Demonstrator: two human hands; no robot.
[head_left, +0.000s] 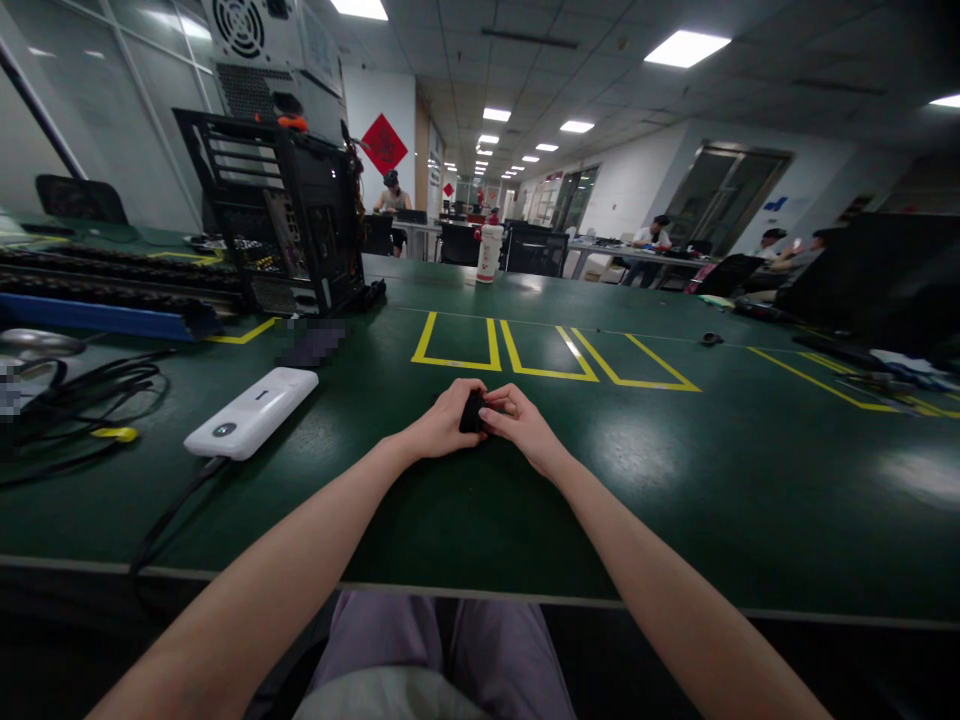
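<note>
Between my two hands, low over the middle of the green table, is a small black object. My left hand is closed round its left side, thumb at the near edge. The fingertips of my right hand pinch its right side. Much of the object is hidden by the fingers, so its exact kind cannot be made out. Just beyond the hands, yellow tape outlines mark the table.
A white power bank with a black cable lies to the left, near tangled cables. Behind them stands an open black computer case. A white cup is at the far edge; a small black ring-like item lies right.
</note>
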